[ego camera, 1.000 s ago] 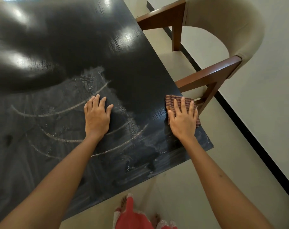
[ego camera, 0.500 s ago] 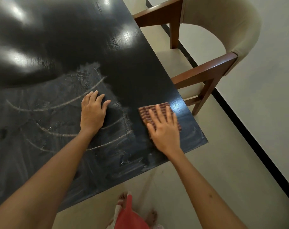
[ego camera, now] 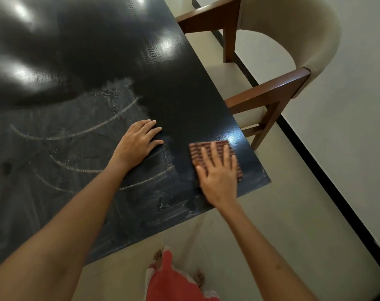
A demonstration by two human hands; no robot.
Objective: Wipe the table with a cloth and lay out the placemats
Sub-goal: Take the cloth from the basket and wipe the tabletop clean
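Note:
A glossy black table (ego camera: 80, 51) fills the left of the view, its near half dulled by damp smears and curved white streaks (ego camera: 91, 129). A folded brown striped cloth (ego camera: 208, 148) lies flat near the table's right corner. My right hand (ego camera: 217, 177) presses on the cloth with fingers spread, covering its lower half. My left hand (ego camera: 137, 144) rests flat on the tabletop a little to the left of the cloth, holding nothing. No placemats are in view.
A cream upholstered armchair with brown wooden arms (ego camera: 269, 90) stands against the table's right edge. Beyond it a white wall with a black skirting (ego camera: 328, 181) runs diagonally. My feet and red garment (ego camera: 174, 279) show on the beige floor below the near edge.
My right hand slid the cloth from the table's right edge leftward onto the surface, then shifted slightly back right. My left hand stayed flat in place.

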